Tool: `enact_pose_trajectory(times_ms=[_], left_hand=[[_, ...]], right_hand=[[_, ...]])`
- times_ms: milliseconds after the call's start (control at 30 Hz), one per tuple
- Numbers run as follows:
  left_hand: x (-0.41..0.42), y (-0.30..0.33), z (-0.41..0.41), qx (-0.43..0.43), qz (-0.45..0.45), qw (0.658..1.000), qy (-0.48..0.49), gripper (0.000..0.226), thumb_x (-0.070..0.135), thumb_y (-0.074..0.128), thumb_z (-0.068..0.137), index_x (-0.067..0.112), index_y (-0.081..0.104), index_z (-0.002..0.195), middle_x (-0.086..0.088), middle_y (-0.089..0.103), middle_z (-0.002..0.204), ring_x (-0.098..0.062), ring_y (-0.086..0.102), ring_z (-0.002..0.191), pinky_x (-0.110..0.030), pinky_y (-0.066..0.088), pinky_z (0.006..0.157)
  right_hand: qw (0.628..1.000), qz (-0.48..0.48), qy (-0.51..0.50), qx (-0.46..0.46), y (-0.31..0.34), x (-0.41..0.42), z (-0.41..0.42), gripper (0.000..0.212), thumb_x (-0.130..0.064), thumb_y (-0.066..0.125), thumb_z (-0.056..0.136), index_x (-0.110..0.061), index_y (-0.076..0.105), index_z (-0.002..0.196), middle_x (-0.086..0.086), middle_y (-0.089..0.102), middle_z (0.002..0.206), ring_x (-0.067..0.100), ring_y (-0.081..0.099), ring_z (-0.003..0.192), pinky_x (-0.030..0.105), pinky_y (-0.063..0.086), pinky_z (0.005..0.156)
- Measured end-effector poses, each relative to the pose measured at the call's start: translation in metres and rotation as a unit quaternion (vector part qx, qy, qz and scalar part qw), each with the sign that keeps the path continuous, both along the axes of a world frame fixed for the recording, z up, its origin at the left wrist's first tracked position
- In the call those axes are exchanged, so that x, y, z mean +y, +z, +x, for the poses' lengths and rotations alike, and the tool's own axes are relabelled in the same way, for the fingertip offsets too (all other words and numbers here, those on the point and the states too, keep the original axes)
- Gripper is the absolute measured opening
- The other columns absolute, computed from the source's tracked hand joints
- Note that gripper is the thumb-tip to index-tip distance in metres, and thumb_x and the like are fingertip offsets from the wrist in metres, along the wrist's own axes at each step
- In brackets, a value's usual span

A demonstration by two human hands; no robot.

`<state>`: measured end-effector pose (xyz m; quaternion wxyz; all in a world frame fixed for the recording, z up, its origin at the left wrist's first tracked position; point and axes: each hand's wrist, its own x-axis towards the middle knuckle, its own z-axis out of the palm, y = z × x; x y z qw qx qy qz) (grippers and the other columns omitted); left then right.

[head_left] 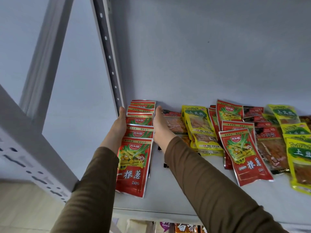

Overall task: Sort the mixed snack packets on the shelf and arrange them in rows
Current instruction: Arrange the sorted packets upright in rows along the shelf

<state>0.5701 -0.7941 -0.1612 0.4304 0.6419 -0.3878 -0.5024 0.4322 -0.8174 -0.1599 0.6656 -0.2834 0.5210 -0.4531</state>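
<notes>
Item one: a row of red packets (137,148), overlapped front to back along the left end of the white shelf (168,195), beside the perforated upright (110,64). We see our left hand (119,122) flat against the row's left edge and our right hand (160,125) flat against its right edge, fingers straight on both, gripping nothing. Item two: an unsorted heap to the right, comprising yellow packets (198,126), more red packets (242,153) and dark red-brown packets (269,148), overlapping one another. Item three: further packets (183,227) on the level below, mostly hidden.
</notes>
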Motion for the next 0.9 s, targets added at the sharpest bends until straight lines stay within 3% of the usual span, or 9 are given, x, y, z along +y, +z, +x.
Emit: enact_pose_trajectory(times_ms=[200, 267, 333, 400, 500, 600, 700, 767, 900], left_hand=[[0.007, -0.001, 0.002, -0.012, -0.007, 0.999, 0.029, 0.077, 0.083, 0.017, 0.091, 0.028, 0.068, 0.104, 0.001, 0.080, 0.082, -0.016, 0.078, 0.071, -0.028, 0.054, 0.064], [0.019, -0.004, 0.003, -0.033, -0.028, 0.997, 0.062, 0.078, 0.082, 0.016, 0.092, 0.030, 0.058, 0.132, 0.004, 0.077, 0.107, -0.011, 0.073, 0.084, -0.026, 0.049, 0.079], [0.037, -0.009, 0.003, -0.057, -0.060, 0.993, 0.079, 0.081, 0.081, 0.014, 0.093, 0.035, 0.037, 0.155, 0.000, 0.057, 0.148, -0.018, 0.062, 0.119, -0.037, 0.041, 0.096], [0.061, -0.014, 0.004, -0.069, -0.075, 0.992, 0.078, 0.081, 0.081, 0.015, 0.092, 0.036, 0.033, 0.158, 0.006, 0.049, 0.153, -0.013, 0.058, 0.124, -0.046, 0.039, 0.107], [0.094, -0.023, 0.006, -0.078, -0.071, 0.991, 0.085, 0.071, 0.081, 0.016, 0.092, 0.046, 0.043, 0.147, 0.030, 0.055, 0.107, 0.012, 0.055, 0.076, -0.026, 0.045, 0.082], [0.118, -0.026, 0.005, -0.057, -0.045, 0.995, 0.064, 0.040, 0.080, 0.018, 0.091, 0.059, 0.050, 0.104, 0.043, 0.062, 0.066, 0.016, 0.064, 0.059, -0.007, 0.047, 0.047], [0.127, -0.033, 0.004, -0.032, -0.029, 0.999, 0.033, 0.038, 0.083, 0.022, 0.088, 0.070, 0.058, 0.091, 0.031, 0.073, 0.078, -0.006, 0.077, 0.073, -0.019, 0.056, 0.053], [0.129, -0.036, 0.003, -0.029, -0.041, 0.999, 0.006, 0.043, 0.084, 0.025, 0.089, 0.065, 0.059, 0.108, 0.015, 0.079, 0.092, -0.016, 0.079, 0.080, -0.025, 0.060, 0.061], [0.129, -0.038, -0.001, -0.049, -0.060, 0.997, -0.026, 0.017, 0.062, 0.039, 0.101, 0.078, 0.045, 0.106, 0.023, 0.075, 0.096, -0.013, 0.078, 0.081, -0.020, 0.059, 0.057]], right_hand=[[1.000, -0.003, 0.009, -0.010, 0.004, 0.007, -0.005, 0.071, -0.074, 0.025, 0.097, -0.019, 0.070, 0.102, 0.004, 0.079, 0.080, 0.024, 0.078, 0.073, 0.038, 0.062, 0.067], [1.000, -0.013, 0.005, -0.023, 0.007, 0.021, -0.009, 0.070, -0.074, 0.027, 0.097, -0.021, 0.070, 0.108, 0.003, 0.080, 0.089, 0.023, 0.078, 0.078, 0.035, 0.062, 0.063], [0.999, -0.042, 0.008, -0.032, 0.008, 0.040, -0.014, 0.067, -0.072, 0.026, 0.098, -0.023, 0.070, 0.113, -0.002, 0.080, 0.095, 0.015, 0.078, 0.081, 0.025, 0.059, 0.056], [0.997, -0.070, 0.012, -0.030, 0.004, 0.063, -0.019, 0.057, -0.069, 0.025, 0.100, -0.032, 0.068, 0.110, -0.017, 0.078, 0.091, -0.002, 0.074, 0.078, 0.014, 0.054, 0.053], [0.996, -0.083, 0.009, -0.030, -0.011, 0.098, -0.022, 0.046, -0.065, 0.031, 0.102, -0.035, 0.066, 0.105, -0.026, 0.074, 0.080, -0.015, 0.067, 0.070, 0.005, 0.047, 0.048], [0.995, -0.096, 0.025, -0.016, -0.025, 0.125, -0.013, 0.051, -0.067, 0.034, 0.099, -0.036, 0.056, 0.132, -0.020, 0.076, 0.097, -0.011, 0.070, 0.080, 0.010, 0.052, 0.053], [0.995, -0.090, 0.029, 0.003, -0.025, 0.136, 0.000, 0.054, -0.068, 0.033, 0.099, -0.043, 0.039, 0.147, -0.006, 0.068, 0.125, 0.008, 0.073, 0.102, 0.030, 0.058, 0.077], [0.994, -0.100, 0.025, 0.029, -0.026, 0.138, 0.006, 0.046, -0.064, 0.033, 0.101, -0.045, 0.039, 0.143, -0.001, 0.065, 0.129, 0.017, 0.071, 0.108, 0.045, 0.058, 0.091], [0.991, -0.118, 0.015, 0.065, -0.025, 0.140, 0.013, 0.036, -0.062, 0.036, 0.101, -0.052, 0.035, 0.136, -0.004, 0.065, 0.126, 0.018, 0.071, 0.107, 0.049, 0.057, 0.095]])
